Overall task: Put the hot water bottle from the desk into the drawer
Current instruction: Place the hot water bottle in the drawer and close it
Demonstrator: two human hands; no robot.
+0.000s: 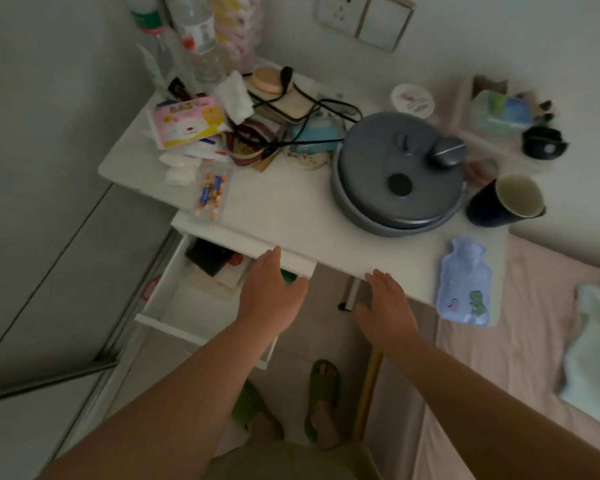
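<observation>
Hot water bottle (pixel 463 284), just the one, pale blue with a little green dinosaur print, lies flat on the right front corner of the white desk (pixel 291 209), nobody touching it. One drawer (pixel 174 299) is pulled out under the desk's left side, with a dark box and some papers at the back and bare white floor toward the front. Two hands in view: the left hand (pixel 271 292) reaches over the open drawer with fingers loose and spread, grasping nothing, and the right hand (pixel 387 306) hovers by the desk's front edge, also flat and empty, a bit left of the bottle. On the desktop there's one big grey round pot (pixel 395 174) with a lid, one dark cup (pixel 506 200) beside it, one pink tissue pack (pixel 187 121), a tangle of black cable (pixel 302 109), and at least two clear plastic bottles (pixel 194 32) at the back. Two green slippers (pixel 323 389) show on the floor below
</observation>
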